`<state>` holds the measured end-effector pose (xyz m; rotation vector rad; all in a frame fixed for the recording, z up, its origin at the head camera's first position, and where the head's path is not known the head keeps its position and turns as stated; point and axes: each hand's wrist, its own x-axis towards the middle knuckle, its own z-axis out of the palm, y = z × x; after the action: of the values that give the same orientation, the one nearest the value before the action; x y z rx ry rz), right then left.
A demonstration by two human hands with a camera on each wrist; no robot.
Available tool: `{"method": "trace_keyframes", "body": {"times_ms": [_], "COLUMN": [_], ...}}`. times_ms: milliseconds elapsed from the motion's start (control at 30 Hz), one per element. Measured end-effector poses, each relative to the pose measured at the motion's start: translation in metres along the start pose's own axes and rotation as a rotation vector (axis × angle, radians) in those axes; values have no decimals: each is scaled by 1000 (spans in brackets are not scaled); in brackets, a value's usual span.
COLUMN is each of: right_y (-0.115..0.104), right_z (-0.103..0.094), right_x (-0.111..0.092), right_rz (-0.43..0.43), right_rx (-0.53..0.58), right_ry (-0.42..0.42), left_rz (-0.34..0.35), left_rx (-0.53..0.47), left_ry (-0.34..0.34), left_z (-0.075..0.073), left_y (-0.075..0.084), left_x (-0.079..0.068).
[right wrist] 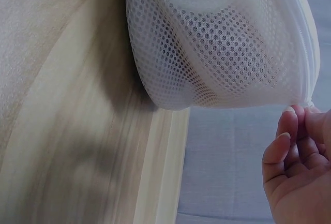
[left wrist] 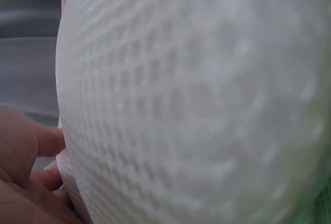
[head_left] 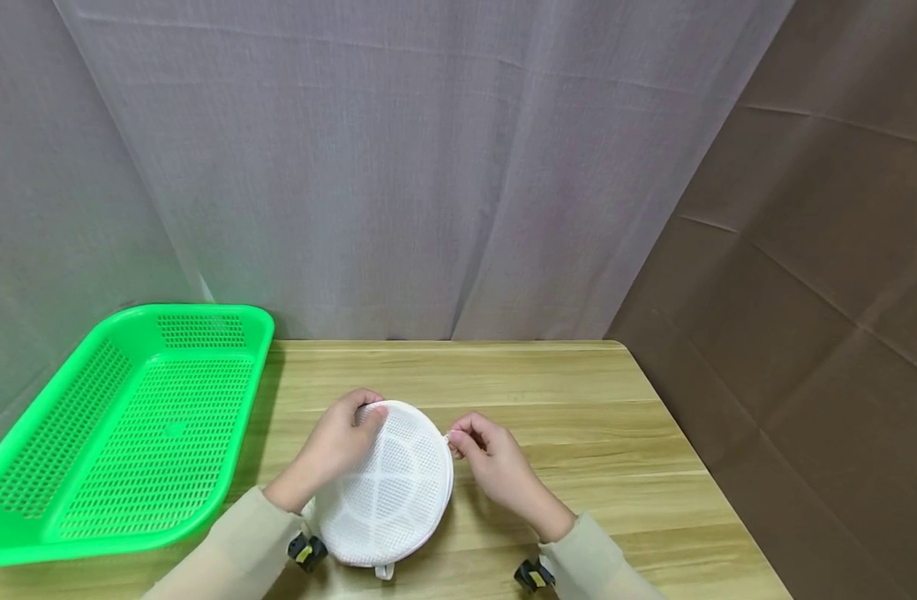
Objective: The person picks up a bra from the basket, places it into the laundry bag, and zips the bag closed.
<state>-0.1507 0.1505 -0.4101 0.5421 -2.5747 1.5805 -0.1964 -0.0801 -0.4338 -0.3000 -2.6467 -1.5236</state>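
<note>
A round white mesh laundry bag is held above the table, its flat netted face turned up. My left hand grips its far left rim, thumb on top of the mesh. With thumb and fingertips, my right hand pinches a small zipper end at the bag's right edge. In the right wrist view the zipper runs along the rim down to those fingertips, and the mesh side bulges. The left wrist view is mostly filled by blurred mesh. What the bag contains cannot be made out.
A large green plastic basket with slotted sides stands on the left of the wooden table. Grey cloth hangs behind the table, and a brown cloth panel borders it on the right. A small fabric loop hangs from the bag's near edge.
</note>
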Motion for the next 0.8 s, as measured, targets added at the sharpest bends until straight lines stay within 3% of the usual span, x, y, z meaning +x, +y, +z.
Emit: {"method": "trace_keyframes", "body": {"times_ms": [400, 800], "right_y": [-3, -1], "right_z": [0, 0], "right_x": [1, 1], "right_rz": [11, 4], "right_rx": [4, 8], "right_ry": [-15, -25], "left_rz": [166, 186], "left_rx": [119, 118], "left_ry": [-94, -80], "left_z": [8, 12], "left_y": [17, 17], "left_x": [-6, -9]}}
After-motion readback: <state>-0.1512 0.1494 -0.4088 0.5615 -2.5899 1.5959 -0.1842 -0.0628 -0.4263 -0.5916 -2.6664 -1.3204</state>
